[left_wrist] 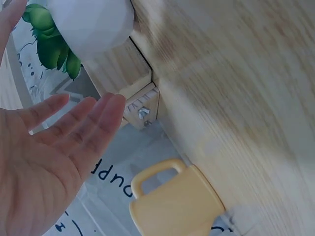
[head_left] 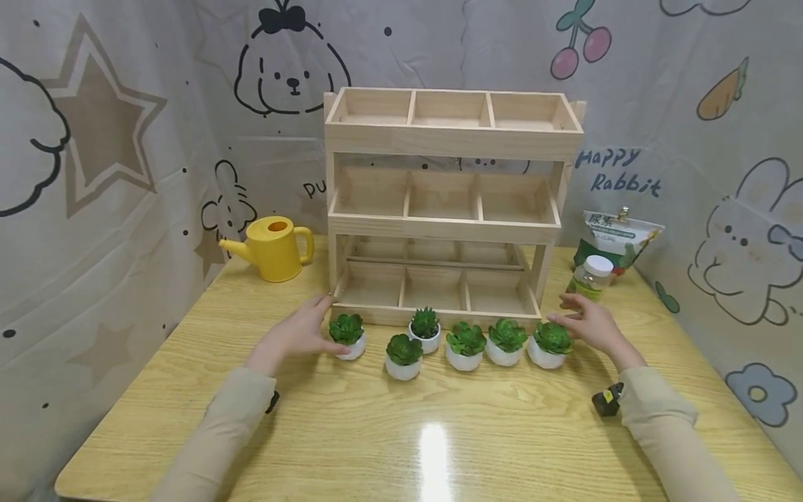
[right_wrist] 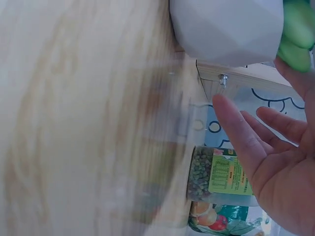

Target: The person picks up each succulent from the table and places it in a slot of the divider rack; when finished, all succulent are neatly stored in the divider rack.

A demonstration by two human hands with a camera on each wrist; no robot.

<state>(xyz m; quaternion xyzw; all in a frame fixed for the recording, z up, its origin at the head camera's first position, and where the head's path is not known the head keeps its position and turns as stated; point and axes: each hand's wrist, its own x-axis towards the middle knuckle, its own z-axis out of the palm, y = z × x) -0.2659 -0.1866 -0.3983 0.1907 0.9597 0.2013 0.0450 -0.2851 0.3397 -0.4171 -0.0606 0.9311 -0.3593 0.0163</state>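
Note:
A row of several small potted succulents with green leaves and white pots stands along the front of a wooden three-tier rack (head_left: 453, 141). My left hand (head_left: 300, 329) is beside the leftmost succulent (head_left: 347, 333), fingers stretched toward the rack's lower left corner and thumb in front of the white pot (left_wrist: 93, 24). On the other side, my right hand (head_left: 590, 322) reaches in at the rightmost succulent (head_left: 552, 341), its fingers extended and spread in the right wrist view. That plant's faceted white pot (right_wrist: 226, 29) fills the top of the same view. Neither hand grips anything.
A yellow watering can (head_left: 276, 249) stands left of the rack. To its right are a white-capped jar (head_left: 591, 277) and a clipped bag (head_left: 617, 237). Printed cloth hangs behind and at both sides of the wood-grain table (head_left: 351, 446).

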